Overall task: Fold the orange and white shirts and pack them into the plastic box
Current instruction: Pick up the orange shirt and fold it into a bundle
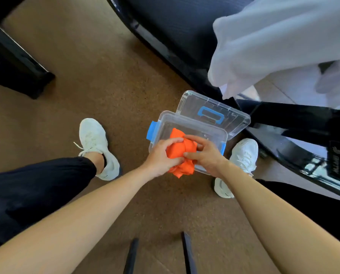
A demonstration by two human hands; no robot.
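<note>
L hand [161,157] and R hand [202,155] are close together, both clamped on the orange shirt [182,150]. Fingers of each curl round the bundle from opposite sides, and thumbs lie on top. The shirt is a tight, lumpy wad w/ a loose tail hanging at 6 o'clock, more bunched than neatly folded, by my read. It's held over the near half of the plastic box [165,117], overlapping the near rim. Can't tell if it touches the bottom yet. The box sits on the brown floor [86,86] betw. the two white shoes, L shoe [98,143] at 9 o'clock of the hands and R shoe [242,155] at 3. The box is open, w/ a blue latch [152,131] on its 9 o'clock side. Its clear lid [234,117] w/ blue handle lies flipped back at 1 o'clock, touching the far edge. Nothing else shows through the visible far half, and the part under the hands is hidden. The white shirt [273,46] is well apart at 1–2 o'clock, draped loose and unfolded over the edge of a dark glossy surface [175,26]. Progress, as judged: orange approx. done and going in. White not started: fold, pack, then prob. close the lid.
</note>
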